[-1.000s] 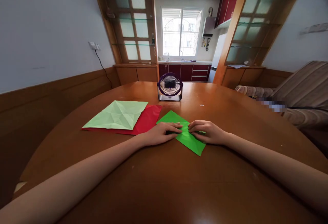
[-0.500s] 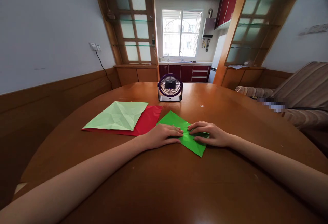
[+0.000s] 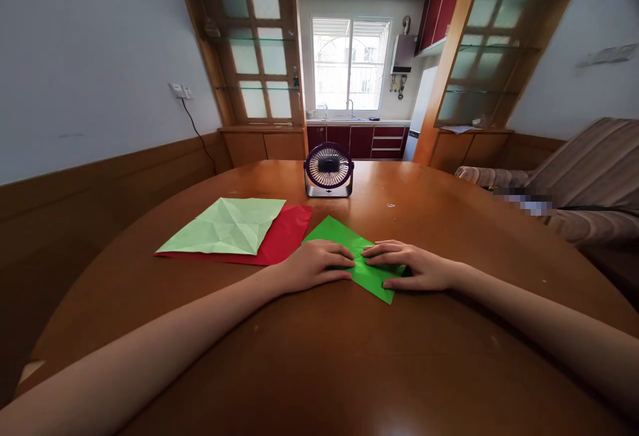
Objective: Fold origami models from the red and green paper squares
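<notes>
While your left hand [image 3: 313, 265] and right hand [image 3: 416, 267] press flat, fingers extended, on the bright green paper [image 3: 349, 249] at mid-table [image 3: 319, 356]: uneven pressure may skew the crease or slide the sheet.

No legible text, label, brand, number or sign is found in the head view. No print is seen on the bright green paper [image 3: 349, 249] under the left hand [image 3: 314, 264] and right hand [image 3: 414, 266], nor on the pale green sheet [image 3: 224, 225] and red sheet [image 3: 284, 233] to the left of the left hand. No readable marking is shown on the small fan [image 3: 328, 170] beyond both hands. A blurred patch [image 3: 524, 200] is located far right of the right hand; nothing can be read there.
</notes>
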A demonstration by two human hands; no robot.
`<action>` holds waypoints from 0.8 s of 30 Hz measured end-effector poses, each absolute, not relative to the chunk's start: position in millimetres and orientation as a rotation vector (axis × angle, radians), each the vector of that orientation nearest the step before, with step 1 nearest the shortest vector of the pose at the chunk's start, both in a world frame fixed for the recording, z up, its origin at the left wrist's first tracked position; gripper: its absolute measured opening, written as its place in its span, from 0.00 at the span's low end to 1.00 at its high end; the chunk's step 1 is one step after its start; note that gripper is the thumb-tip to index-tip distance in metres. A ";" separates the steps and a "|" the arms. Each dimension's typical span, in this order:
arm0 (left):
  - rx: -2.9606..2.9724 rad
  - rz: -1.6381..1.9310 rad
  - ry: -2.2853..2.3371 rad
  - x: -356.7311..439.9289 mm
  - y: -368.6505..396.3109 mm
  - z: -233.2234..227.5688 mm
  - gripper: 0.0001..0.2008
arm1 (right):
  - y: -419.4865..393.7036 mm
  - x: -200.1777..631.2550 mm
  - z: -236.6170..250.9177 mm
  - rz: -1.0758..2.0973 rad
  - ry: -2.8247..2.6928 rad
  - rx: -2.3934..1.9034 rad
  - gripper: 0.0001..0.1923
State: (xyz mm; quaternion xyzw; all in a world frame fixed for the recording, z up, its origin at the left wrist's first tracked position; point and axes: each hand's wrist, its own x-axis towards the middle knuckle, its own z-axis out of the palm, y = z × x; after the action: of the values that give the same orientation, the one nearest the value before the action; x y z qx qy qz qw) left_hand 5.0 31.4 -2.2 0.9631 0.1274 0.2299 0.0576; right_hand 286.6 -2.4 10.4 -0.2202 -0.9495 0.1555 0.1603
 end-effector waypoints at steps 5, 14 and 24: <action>3.322 0.727 0.204 6.6 31.0 -5.3 0.14 | -2.4 287.2 11.7 0.504 -2.690 -0.621 0.24; 3.507 0.557 0.134 6.0 27.2 -4.7 0.12 | -4.7 284.3 12.8 0.424 -2.711 -0.592 0.25; 3.481 0.526 0.175 4.2 26.1 -5.3 0.15 | 1.5 285.2 8.6 0.659 -2.596 -0.600 0.20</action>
State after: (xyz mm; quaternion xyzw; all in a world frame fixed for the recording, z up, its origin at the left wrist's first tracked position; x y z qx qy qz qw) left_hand 4.2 26.1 -5.3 0.9695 0.0487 0.1466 -0.1905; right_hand 285.2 1.5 8.6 -0.2143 -0.9272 0.2353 0.1973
